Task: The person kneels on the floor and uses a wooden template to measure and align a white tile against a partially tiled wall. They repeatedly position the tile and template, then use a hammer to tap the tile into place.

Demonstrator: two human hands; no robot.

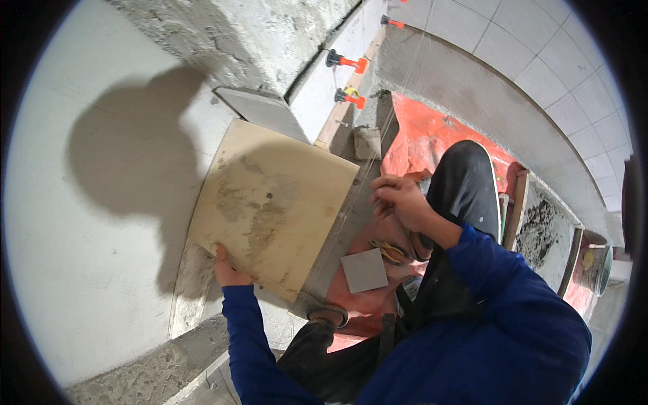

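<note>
My left hand [228, 268] grips the near left edge of a large beige tile [275, 199] with dirty patches, its thumb on the top face. The tile lies against a white surface [81, 270] and below a pale block edge [260, 110]. My right hand [398, 202] is raised right of the tile near a thin taut string, fingers loosely bent and apart, nothing visible in them. A small grey square tile [364, 270] lies below it on red sheeting [432, 121], beside yellow-handled pliers [391, 251]. My bent knee [466, 169] is beside my right hand.
Red-and-black levelling clips [347, 62] sit along the upper edge. A small dusty block [366, 143] lies near the string. At right stand a trough of wet mortar [540, 226] and a bucket [590, 270]. A grey ledge and tiled surface [540, 61] run along the upper right.
</note>
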